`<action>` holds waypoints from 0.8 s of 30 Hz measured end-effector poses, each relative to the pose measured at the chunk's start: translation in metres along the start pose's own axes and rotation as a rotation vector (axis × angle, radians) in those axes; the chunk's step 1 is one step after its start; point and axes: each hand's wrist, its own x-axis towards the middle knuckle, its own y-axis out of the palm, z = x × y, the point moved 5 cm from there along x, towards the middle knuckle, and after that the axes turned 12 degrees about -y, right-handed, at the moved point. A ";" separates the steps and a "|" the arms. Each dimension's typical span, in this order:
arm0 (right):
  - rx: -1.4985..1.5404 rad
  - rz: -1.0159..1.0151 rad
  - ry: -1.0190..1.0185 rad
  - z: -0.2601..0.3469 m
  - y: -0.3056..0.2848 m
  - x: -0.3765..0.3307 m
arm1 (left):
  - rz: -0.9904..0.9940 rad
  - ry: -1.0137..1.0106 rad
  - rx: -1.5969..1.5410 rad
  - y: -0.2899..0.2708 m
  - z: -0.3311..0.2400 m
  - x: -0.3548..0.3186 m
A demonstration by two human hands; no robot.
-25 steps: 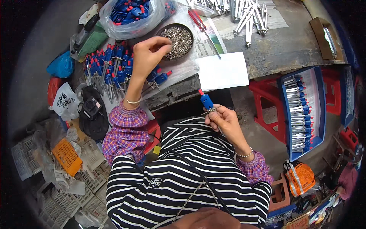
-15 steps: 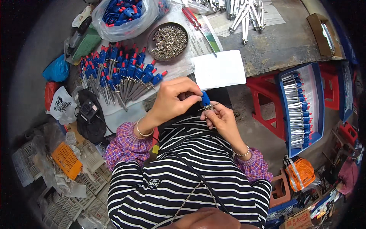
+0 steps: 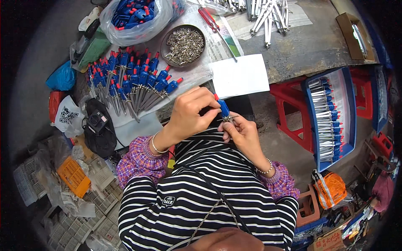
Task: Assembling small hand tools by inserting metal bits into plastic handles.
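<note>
My right hand point(image 3: 242, 130) is closed round the metal lower end of a blue plastic piece with a red tip point(image 3: 224, 108), held upright in front of my striped clothing. Thin metal bits stick out between those fingers. Beside the blue piece, my left hand point(image 3: 193, 112) is pinched closed, thumb against forefinger; whatever lies in the pinch is too small to name. On the table to the left lies a heap of similar blue pieces with red tips and metal rods point(image 3: 144, 79). Behind them a round brown bowl point(image 3: 163, 49) holds many small silver pins.
A clear plastic bag point(image 3: 115, 31) of blue parts stands at the far left. A red-handled screwdriver point(image 3: 215, 29) and white paper point(image 3: 239, 77) lie on the table point(image 3: 301, 54). At right, a blue tray point(image 3: 325, 164) of rodded pieces sits by a red stool point(image 3: 293, 119).
My left hand has drawn slightly back from the blue piece, and its red tip now shows. My right hand keeps hold of the piece almost in place.
</note>
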 end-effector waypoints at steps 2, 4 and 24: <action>-0.022 0.013 -0.026 0.003 0.001 0.000 | 0.002 0.018 0.032 0.001 -0.002 0.000; -0.010 0.014 -0.013 0.003 0.003 0.000 | 0.005 0.036 0.064 0.001 -0.002 -0.001; -0.173 0.040 -0.099 0.014 0.006 -0.002 | -0.024 -0.092 -0.176 0.003 0.009 -0.010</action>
